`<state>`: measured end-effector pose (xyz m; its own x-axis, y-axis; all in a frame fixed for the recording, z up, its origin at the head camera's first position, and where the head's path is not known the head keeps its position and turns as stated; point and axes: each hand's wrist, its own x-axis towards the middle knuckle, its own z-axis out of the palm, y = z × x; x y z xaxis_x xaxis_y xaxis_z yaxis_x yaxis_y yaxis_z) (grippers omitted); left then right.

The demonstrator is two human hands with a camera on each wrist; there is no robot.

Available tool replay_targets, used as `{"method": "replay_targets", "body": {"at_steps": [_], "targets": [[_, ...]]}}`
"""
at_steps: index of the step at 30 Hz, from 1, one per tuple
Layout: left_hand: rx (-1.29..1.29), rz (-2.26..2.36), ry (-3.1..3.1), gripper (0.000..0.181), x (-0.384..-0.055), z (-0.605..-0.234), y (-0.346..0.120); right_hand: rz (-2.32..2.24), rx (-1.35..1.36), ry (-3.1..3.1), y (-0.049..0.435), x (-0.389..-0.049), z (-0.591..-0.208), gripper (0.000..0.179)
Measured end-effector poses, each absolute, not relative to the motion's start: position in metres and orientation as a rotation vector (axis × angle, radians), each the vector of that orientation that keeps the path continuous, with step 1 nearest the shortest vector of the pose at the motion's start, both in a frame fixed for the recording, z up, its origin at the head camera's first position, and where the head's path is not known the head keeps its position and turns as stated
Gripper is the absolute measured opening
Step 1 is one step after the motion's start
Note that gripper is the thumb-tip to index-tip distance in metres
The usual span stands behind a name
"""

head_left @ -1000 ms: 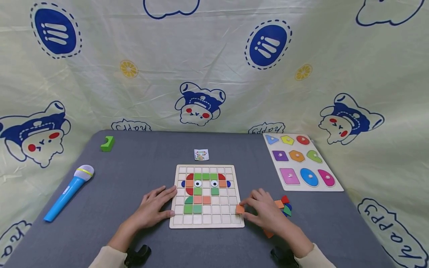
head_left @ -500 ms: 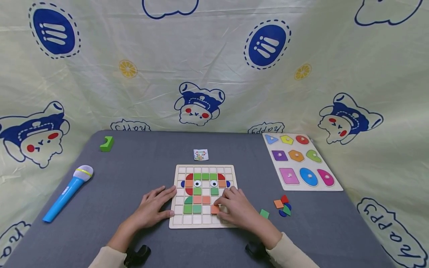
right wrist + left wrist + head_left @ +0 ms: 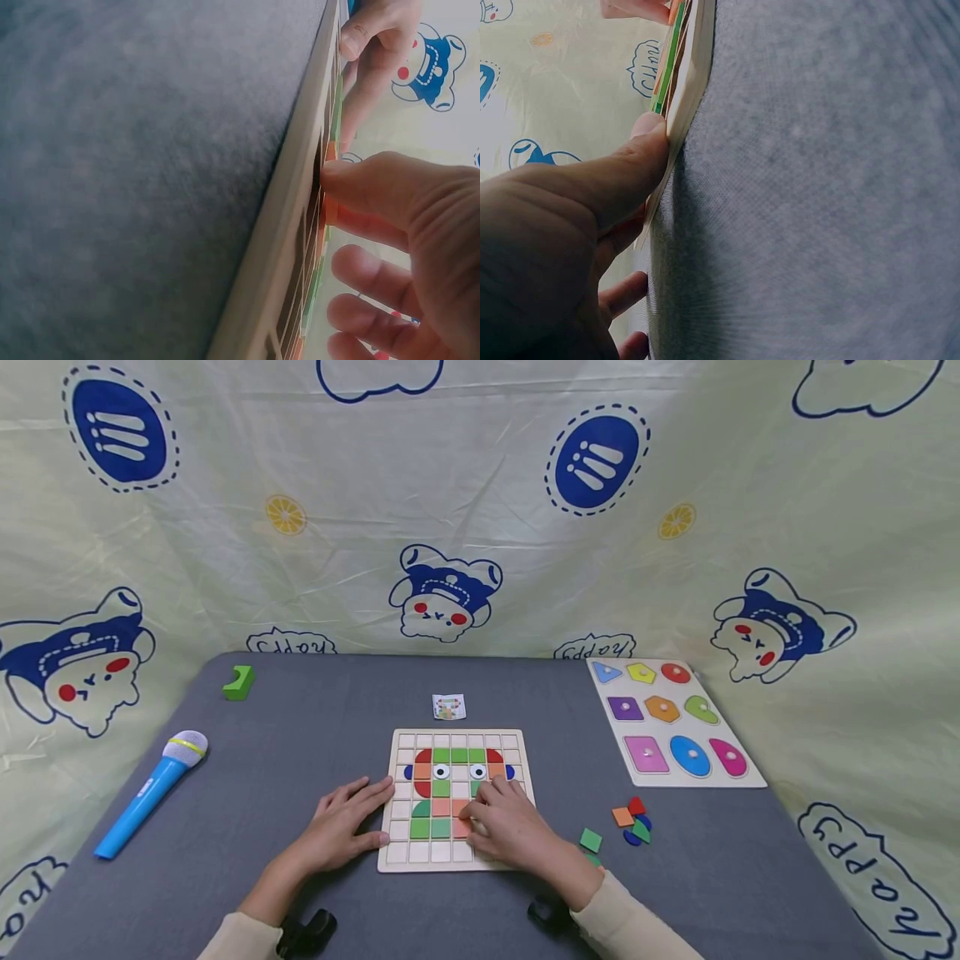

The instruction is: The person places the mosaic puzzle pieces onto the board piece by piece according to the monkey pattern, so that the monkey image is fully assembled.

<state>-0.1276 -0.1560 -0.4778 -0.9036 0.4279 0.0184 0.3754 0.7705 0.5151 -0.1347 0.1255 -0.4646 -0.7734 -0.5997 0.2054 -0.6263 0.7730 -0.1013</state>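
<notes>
A light wooden grid board [image 3: 408, 864] lies on the table, with several red, green, orange and blue tiles and two eye discs set in its cells. My left hand [image 3: 341, 827] rests at the board's left edge; in the left wrist view its thumb [image 3: 651, 135] lies against the edge. My right hand [image 3: 517, 831] is over the lower middle of the board. Its thumb and index finger pinch an orange square tile [image 3: 331, 212] down at the grid, beside a row of green tiles [image 3: 440, 828]. The right hand hides several cells.
Loose tiles [image 3: 623, 817] lie right of the board, with green tiles [image 3: 590, 840] by the right forearm. A picture card [image 3: 449, 707] lies behind the board. A shape puzzle [image 3: 657, 760] is at back right, a toy microphone [image 3: 153, 789] at left, a green block [image 3: 239, 682] at back left.
My right hand has carried the orange tile leftward from the board's right edge to the cell beside the lower green tiles. The left hand has stayed at the left edge.
</notes>
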Motion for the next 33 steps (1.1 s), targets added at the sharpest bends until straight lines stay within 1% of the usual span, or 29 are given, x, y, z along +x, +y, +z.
{"method": "replay_targets", "body": {"at_steps": [13,20,26,33], "targets": [[0.64,0.791,2.873,0.068,-0.127,-0.477,-0.155,0.234,0.972,-2.807,0.124,-0.133,-0.464,0.014],[0.632,0.799,2.866,0.068,-0.127,-0.477,-0.155,0.287,0.961,-2.77,0.132,-0.132,-0.465,0.015],[0.628,0.799,2.863,0.068,-0.127,-0.478,-0.155,0.326,0.863,-2.795,0.156,-0.128,-0.457,0.023],[0.625,0.799,2.867,0.069,-0.128,-0.48,-0.155,0.326,0.673,-2.854,0.203,-0.122,-0.449,0.028]]}}
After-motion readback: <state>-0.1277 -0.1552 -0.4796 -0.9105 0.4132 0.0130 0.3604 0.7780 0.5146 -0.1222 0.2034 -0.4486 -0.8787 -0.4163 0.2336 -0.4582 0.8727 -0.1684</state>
